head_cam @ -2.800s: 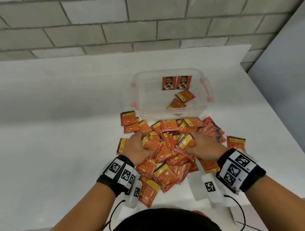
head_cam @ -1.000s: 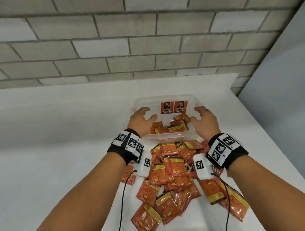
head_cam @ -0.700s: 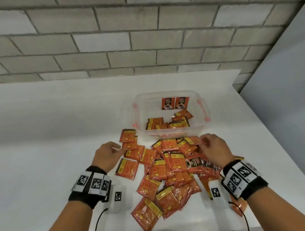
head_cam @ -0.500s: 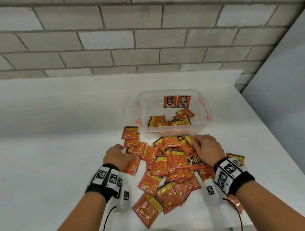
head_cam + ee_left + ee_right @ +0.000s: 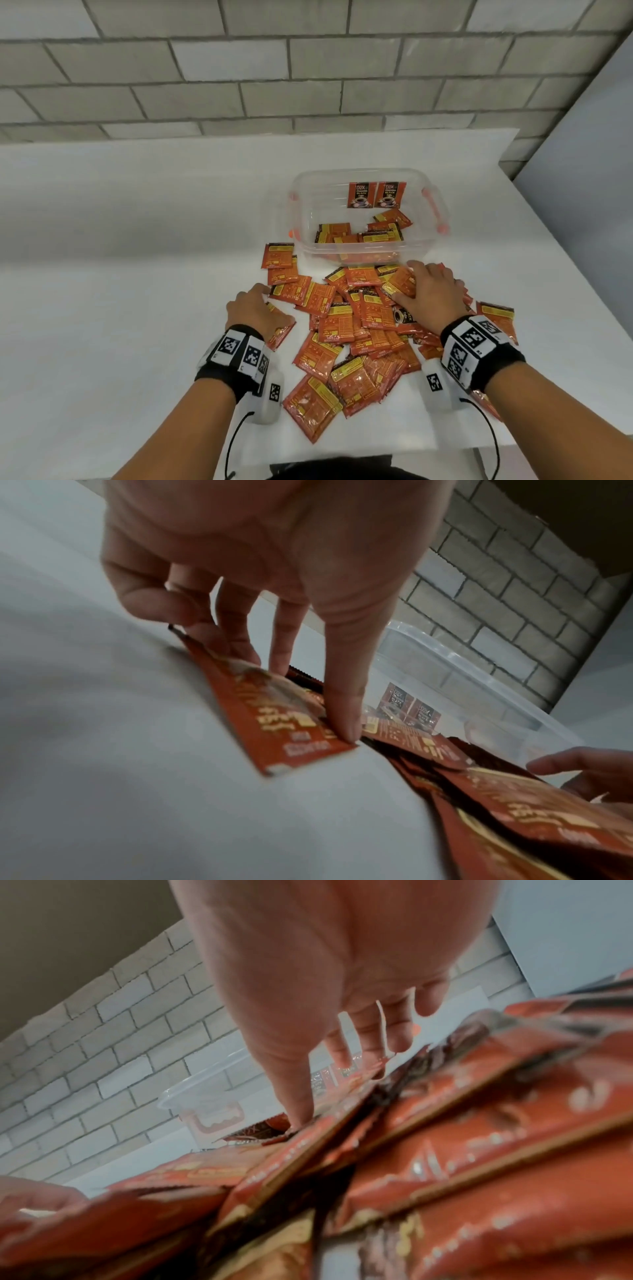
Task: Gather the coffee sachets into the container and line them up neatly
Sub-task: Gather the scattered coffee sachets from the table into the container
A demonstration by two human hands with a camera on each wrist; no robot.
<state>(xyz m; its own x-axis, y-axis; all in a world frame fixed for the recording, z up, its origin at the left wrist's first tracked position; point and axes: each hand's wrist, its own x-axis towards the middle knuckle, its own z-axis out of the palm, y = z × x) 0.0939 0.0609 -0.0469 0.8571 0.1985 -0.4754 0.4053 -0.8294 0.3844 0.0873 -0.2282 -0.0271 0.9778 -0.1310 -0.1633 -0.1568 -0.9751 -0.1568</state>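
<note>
Both hands have come back from the tub rim and are down on the pile again, closing in from either side. The left hand (image 5: 255, 310) sits at the pile's left edge, fingers straight and spread, thumb tip and fingertips pressing 1 loose orange foil sachet (image 5: 274, 718) flat against the white tabletop (image 5: 137, 274); nothing is curled round it. The right hand (image 5: 428, 291) lies palm down on the far right of the heap, just in front of the tub, fingers extended and fanned over the packets, thumb tip (image 5: 298, 1112) dug down among them. It presses rather than grips.

The scattered heap of orange and yellow coffee sachets (image 5: 356, 329) sprawls between the wrists and towards the table's near edge, overlapping every which way, a few strays off to the left beside the tub corner. The clear plastic container with orange side clips (image 5: 435, 219) stands just beyond the heap, touching its far edge. Inside, 2 sachets (image 5: 375, 194) stand upright against the back wall, dark faces forward, and a loose jumble lies flat along the near wall. Grey brick wall (image 5: 274, 68) behind.
</note>
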